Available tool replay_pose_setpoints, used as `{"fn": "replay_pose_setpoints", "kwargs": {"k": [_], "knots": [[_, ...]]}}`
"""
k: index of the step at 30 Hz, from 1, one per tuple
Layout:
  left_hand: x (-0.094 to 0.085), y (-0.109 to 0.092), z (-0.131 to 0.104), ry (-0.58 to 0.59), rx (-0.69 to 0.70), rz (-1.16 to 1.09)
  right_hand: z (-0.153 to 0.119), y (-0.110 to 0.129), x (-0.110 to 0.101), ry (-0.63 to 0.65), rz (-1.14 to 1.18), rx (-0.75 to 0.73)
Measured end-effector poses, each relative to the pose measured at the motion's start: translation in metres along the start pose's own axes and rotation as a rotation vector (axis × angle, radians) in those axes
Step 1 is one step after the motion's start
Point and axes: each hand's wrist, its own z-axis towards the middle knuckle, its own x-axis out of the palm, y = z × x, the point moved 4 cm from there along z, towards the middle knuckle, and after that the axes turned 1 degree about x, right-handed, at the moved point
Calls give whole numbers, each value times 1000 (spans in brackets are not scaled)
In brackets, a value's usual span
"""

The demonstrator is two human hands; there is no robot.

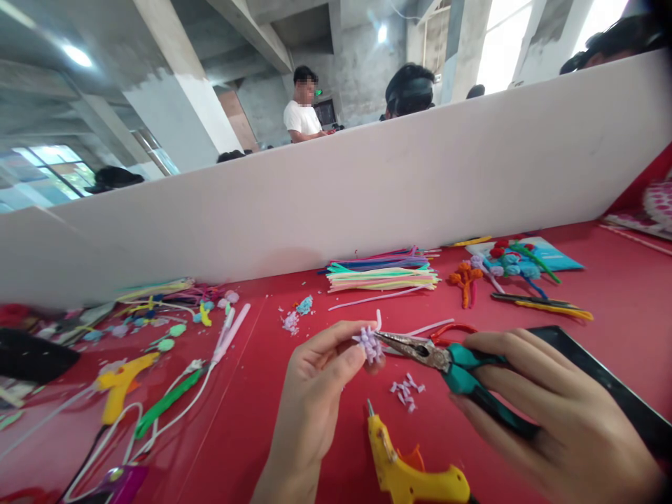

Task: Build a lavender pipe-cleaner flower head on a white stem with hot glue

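Observation:
A small spiky lilac piece (370, 346) is pinched between the thumb and fingers of my left hand (320, 385). A short pale stem sticks up from its top. My right hand (556, 406) is wrapped round the green handles of needle-nose pliers (430, 354), whose tips touch the lilac piece near that stem. Below the pliers, several small lilac bits (406, 392) lie on the red table (252, 434). Nearer the front edge rests a yellow glue gun (409, 476), its nozzle pointing away from me.
Bundled pipe cleaners (383, 274) lie by the white partition (315, 210). Blue and lilac scraps (298, 313) sit left of them. Another yellow glue gun (120, 385) and a green-handled tool (168, 402) with cords are left; a black tray (603, 378) is right. People are beyond the partition.

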Motion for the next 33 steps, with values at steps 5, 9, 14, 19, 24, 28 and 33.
{"fn": "replay_pose_setpoints", "kwargs": {"k": [5, 9, 14, 19, 24, 28, 33], "knots": [[1, -1, 0, 12, -4, 3, 0, 2, -1, -9, -13, -28], [2, -2, 0, 15, -3, -3, -3, 0, 2, -4, 6, -23], [2, -1, 0, 21, -6, -13, -5, -1, 6, 24, 8, -41], [1, 0, 0, 12, -27, -16, -7, 2, 4, 7, -99, -110], [2, -2, -1, 22, -28, -25, -15, 6, 6, -49, -321, -219], [7, -3, -4, -8, -45, -26, -18, 8, 8, -88, -408, -264], [10, -6, -5, -84, -19, -29, -15, 7, 7, -78, -353, -219]]}}
